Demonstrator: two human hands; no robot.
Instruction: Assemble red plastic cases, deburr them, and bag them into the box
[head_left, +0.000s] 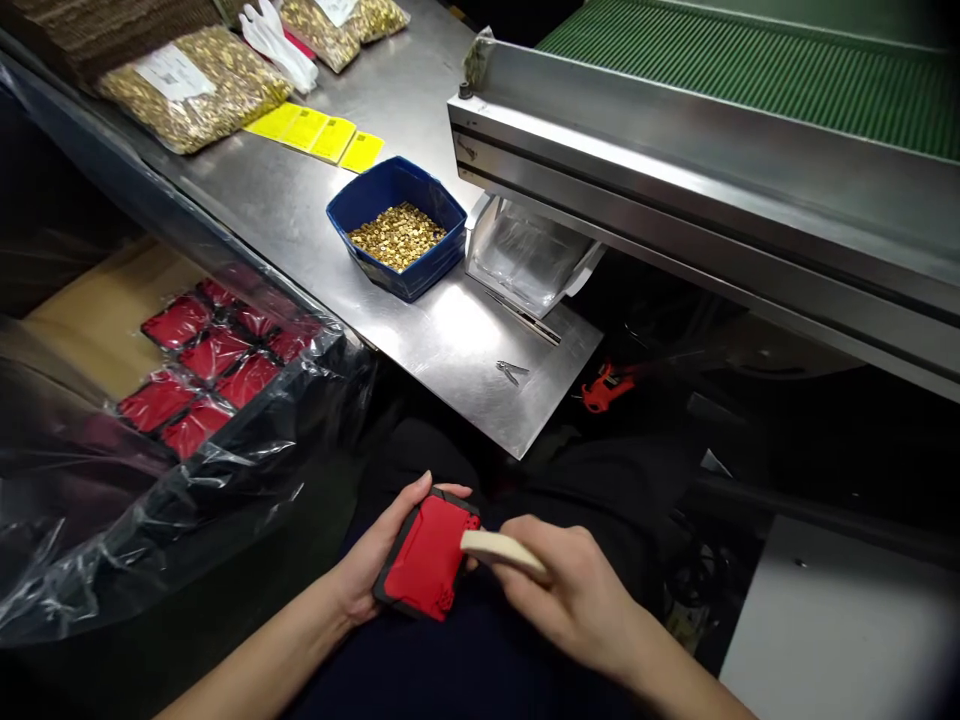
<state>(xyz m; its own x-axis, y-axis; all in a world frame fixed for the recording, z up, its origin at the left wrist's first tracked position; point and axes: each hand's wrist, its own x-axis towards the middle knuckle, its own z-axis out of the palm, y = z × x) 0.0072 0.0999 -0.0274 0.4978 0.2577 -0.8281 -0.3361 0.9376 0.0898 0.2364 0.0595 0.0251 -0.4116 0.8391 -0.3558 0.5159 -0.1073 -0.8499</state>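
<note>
My left hand (pixel 377 552) is wrapped round a red and black plastic case (pixel 426 556), holding it tilted above my lap. In my right hand (pixel 571 585) is a flat cream-coloured piece (pixel 504 552), gripped between thumb and fingers. Its front end meets the right edge of the case's red face in this view; whether it touches cannot be made out. What the cream piece is made of does not show. The far side of the case is hidden by my palm.
A blue bin (pixel 409 285) of small brass pieces stands on the metal table (pixel 420 345), near small tweezers (pixel 512 372) and yellow labels (pixel 322 133). The conveyor frame (pixel 675 180) juts in at right. Bagged red cases (pixel 214 352) fill a lined box at left.
</note>
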